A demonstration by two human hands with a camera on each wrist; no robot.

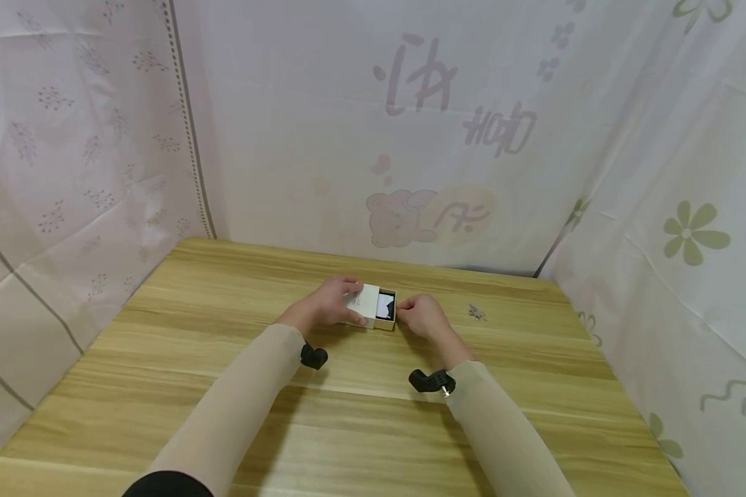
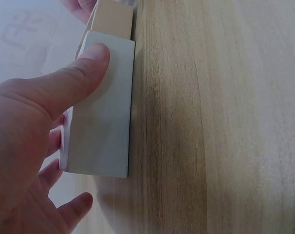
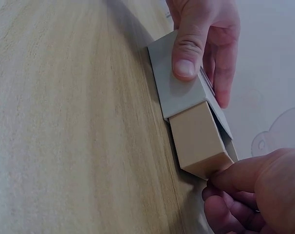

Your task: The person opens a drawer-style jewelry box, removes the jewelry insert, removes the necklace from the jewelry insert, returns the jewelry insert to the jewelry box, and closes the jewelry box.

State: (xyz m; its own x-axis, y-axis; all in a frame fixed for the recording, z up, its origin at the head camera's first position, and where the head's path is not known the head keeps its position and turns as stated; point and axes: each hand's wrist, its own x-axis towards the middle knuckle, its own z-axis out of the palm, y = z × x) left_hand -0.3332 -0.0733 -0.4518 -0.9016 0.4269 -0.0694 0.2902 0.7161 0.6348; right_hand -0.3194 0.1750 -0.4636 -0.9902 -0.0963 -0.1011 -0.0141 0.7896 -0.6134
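Note:
A small white box sleeve (image 1: 365, 304) lies on the wooden table with its tan inner drawer (image 3: 198, 139) partly out toward the right. My left hand (image 1: 334, 301) grips the sleeve, its thumb on the near side in the left wrist view and its other fingers on the far side. At the drawer's outer end, my right hand (image 1: 421, 314) has curled fingers, with thumb and forefinger pinching at the end face; any tab there is hidden. Inside the drawer, a white insert (image 1: 384, 305) shows against a dark lining.
Right of my right hand lies a small silvery metal item (image 1: 475, 313), too small to make out. The wooden table (image 1: 360, 442) reaches back to a patterned cloth curtain (image 1: 298, 138), and more cloth hangs at both sides.

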